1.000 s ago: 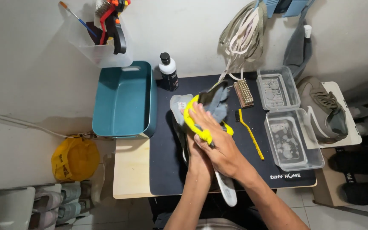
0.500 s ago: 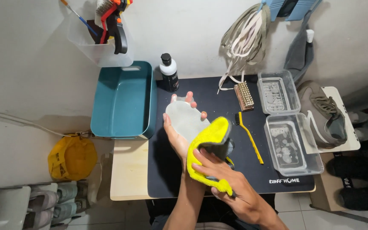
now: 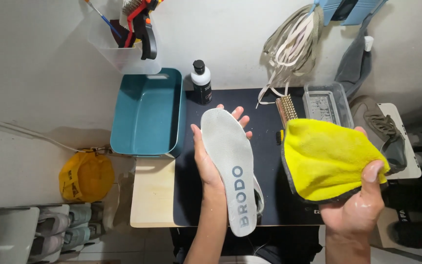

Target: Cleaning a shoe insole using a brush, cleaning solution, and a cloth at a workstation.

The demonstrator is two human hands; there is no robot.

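**A:** Where is the long pale-grey foam insole (image 3: 230,166)?

**B:** It lies flat along the left hand (image 3: 206,159), held up over the dark rubber work mat (image 3: 264,195). The palm is hidden behind it; only the fingertips (image 3: 240,113) show past its upper edge, spread, with the thumb clasping its left side. A second pale strip peeks out behind its lower right edge, too covered to identify.

**A:** And the other hand?

**B:** The right hand (image 3: 357,210) pinches a bright yellow microfibre cloth with a grey hem (image 3: 330,159), thumb on top, the fingers under the fabric and out of sight. The cloth hangs apart from the insole and hides part of the clear plastic tray (image 3: 326,100) and the mat's right side.

**A:** Any open room?

**B:** The mat between the two hands is open, and a strip of pale wooden tabletop (image 3: 152,195) lies bare to the left. The table's front edge sits just below the hands.

**A:** Containers?

**B:** The teal plastic tub (image 3: 147,115) looks empty. The tray's contents are hard to make out. A clear wall-mounted bin (image 3: 123,54) holds brushes and red-and-black tools, cut off at the top. A black bottle with a white label (image 3: 201,83) stands beside the tub, and a wooden-handled brush (image 3: 285,108) lies near the tray.
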